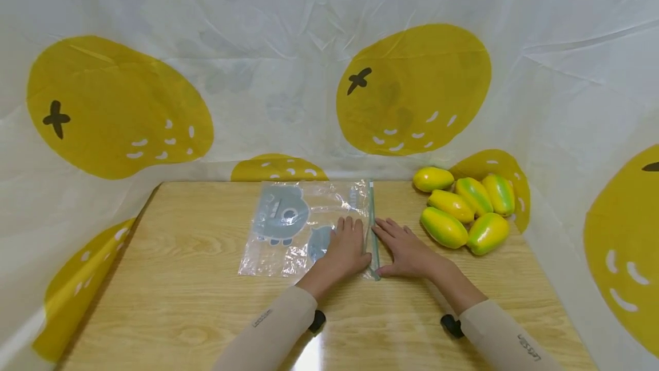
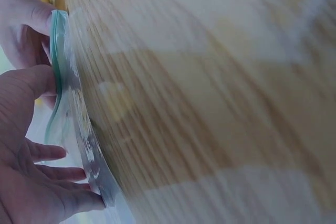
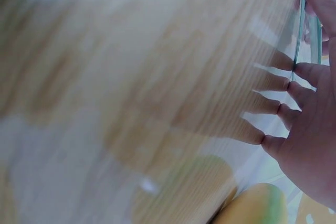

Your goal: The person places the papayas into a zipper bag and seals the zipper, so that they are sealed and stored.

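A clear zip bag (image 1: pixel 282 216) with pale blue cartoon prints lies flat on the wooden table, its green zip strip (image 1: pixel 372 202) along the right side. On the bag just left of the strip rests my left hand (image 1: pixel 348 250), fingers extended. The left wrist view shows its thumb (image 2: pixel 39 80) against the strip, which bows away from the table there. My right hand (image 1: pixel 407 250) is right of the strip, with its straight fingertips on the tabletop. Its thumb (image 3: pixel 321 3) is at the near end of the strip in the right wrist view.
Several yellow-green papayas (image 1: pixel 444 228) sit in a group at the table's back right, close beyond my right hand. A white curtain (image 1: pixel 278 96) printed with big yellow fruit surrounds the wooden table (image 1: pixel 180 279) at the back and sides.
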`<state>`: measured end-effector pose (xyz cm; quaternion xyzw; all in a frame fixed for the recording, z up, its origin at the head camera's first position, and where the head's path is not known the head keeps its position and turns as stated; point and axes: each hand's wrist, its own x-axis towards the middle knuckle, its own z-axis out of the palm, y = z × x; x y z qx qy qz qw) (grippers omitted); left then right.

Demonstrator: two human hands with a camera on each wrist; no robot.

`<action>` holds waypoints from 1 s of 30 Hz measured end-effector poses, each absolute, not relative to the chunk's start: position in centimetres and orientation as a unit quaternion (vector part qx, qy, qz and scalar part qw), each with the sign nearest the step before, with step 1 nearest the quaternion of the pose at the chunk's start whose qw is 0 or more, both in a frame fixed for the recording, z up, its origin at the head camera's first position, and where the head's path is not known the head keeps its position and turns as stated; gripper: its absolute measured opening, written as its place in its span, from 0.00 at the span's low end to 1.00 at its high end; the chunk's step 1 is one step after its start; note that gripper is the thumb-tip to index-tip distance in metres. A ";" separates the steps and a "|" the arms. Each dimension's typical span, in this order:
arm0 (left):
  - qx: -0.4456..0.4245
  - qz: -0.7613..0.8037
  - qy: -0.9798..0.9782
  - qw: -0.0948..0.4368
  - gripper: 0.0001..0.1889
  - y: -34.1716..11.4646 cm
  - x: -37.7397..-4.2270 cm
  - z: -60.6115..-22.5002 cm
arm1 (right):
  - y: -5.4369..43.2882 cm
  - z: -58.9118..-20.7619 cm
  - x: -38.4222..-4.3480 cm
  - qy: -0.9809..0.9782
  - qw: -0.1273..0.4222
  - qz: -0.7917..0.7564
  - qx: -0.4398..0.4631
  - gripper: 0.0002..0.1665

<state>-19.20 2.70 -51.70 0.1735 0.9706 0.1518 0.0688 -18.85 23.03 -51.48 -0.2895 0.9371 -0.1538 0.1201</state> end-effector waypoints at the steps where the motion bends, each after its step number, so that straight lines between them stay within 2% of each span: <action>1: 0.178 0.152 0.970 0.067 0.45 2.5 -19.2 -51.8 | 23.0 -51.5 -18.8 0.937 0.120 -0.153 -0.290 0.64; 7: 0.204 0.170 0.962 0.058 0.47 1.6 -18.9 -51.9 | 22.7 -51.6 -18.6 0.939 0.120 -0.148 -0.287 0.65; 14: 0.210 0.196 0.955 0.077 0.51 1.0 -18.8 -51.5 | 22.8 -51.5 -18.7 0.942 0.114 -0.138 -0.285 0.65; 23: 0.225 0.203 0.949 0.082 0.59 0.7 -19.0 -52.0 | 22.9 -51.4 -18.7 0.941 0.118 -0.141 -0.283 0.66; 30: 0.234 0.180 0.952 0.078 0.59 0.6 -19.0 -52.0 | 22.8 -51.5 -18.8 0.942 0.115 -0.137 -0.284 0.66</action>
